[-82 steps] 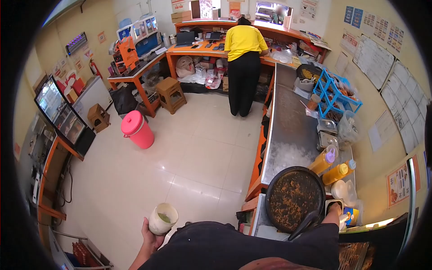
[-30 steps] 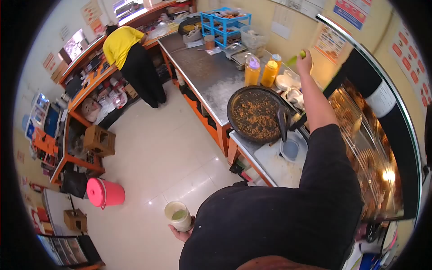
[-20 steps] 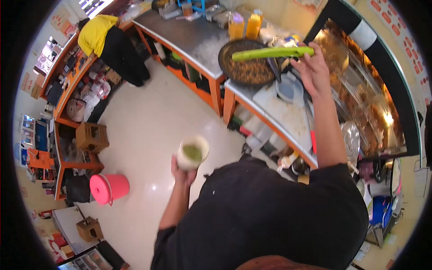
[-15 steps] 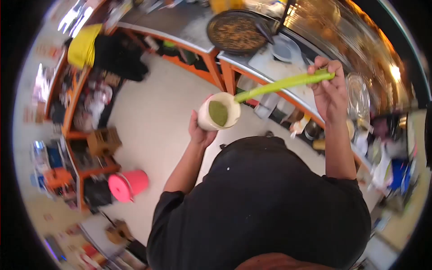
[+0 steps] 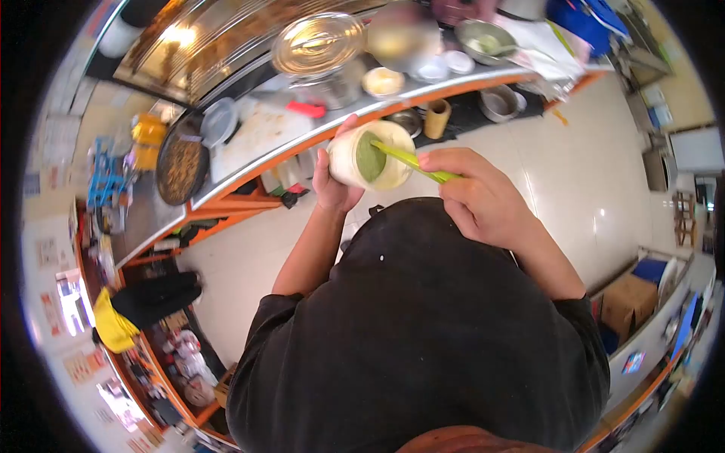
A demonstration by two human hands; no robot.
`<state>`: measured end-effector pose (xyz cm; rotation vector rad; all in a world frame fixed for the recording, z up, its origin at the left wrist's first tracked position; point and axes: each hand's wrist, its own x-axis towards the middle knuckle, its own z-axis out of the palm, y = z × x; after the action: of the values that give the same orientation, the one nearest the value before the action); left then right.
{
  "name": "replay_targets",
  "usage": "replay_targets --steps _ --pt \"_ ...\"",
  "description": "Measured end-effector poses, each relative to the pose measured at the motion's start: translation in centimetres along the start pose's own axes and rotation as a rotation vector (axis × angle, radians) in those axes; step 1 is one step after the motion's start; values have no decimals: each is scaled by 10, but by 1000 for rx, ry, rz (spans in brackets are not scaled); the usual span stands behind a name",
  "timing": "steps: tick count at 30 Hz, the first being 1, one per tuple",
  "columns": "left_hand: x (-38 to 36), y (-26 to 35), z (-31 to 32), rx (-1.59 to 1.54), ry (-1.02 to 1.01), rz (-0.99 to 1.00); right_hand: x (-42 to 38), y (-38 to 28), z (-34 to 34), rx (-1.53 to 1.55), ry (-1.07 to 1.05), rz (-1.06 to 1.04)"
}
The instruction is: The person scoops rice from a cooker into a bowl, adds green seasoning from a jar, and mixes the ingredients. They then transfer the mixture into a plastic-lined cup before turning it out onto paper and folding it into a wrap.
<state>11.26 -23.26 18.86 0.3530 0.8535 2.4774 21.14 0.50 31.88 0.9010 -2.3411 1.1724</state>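
Note:
A cream-coloured round container (image 5: 346,160), tilted toward the camera, holds green powder (image 5: 371,157). My left hand (image 5: 337,181) is closed round its outer side, fingertips showing above and thumb at the near edge. A bright green long-handled utensil (image 5: 408,158) reaches into the container's mouth, its far end at the powder. My right hand (image 5: 479,195) grips the handle of this utensil just right of the container.
A metal-edged counter (image 5: 260,162) on an orange frame crosses the top, bearing a black pan of brown food (image 5: 181,160), a glass lid (image 5: 317,44), a metal bowl (image 5: 485,41) and a red-handled tool (image 5: 306,109). A person in yellow and black (image 5: 117,321) stands lower left.
The view has turned toward the counter. My right hand has come down from raised at the right, and the green utensil's end is now inside the container. My left hand still holds the container.

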Motion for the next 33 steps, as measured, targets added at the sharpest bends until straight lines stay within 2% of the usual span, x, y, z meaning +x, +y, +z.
replay_targets --steps 3,6,9,13,20,25,29,33 --pt "55 -45 42 -35 -39 -69 -25 23 -51 67 148 274" --pt "84 -75 64 -50 -85 -134 -41 53 -81 315 386 486" --pt "118 -87 64 -29 -75 -155 -46 96 -93 622 551 540" --pt "160 -92 46 -32 13 -173 -35 149 -102 755 636 636" --pt "230 -65 -24 -154 150 -190 16 229 -98 813 776 643" --pt "241 -35 -60 -150 384 -159 61 275 -108 836 824 585" --pt "233 -25 -68 -177 464 -119 53 322 -139 820 880 563" --pt "227 -28 -69 -212 499 -97 22 366 -178 671 953 595"
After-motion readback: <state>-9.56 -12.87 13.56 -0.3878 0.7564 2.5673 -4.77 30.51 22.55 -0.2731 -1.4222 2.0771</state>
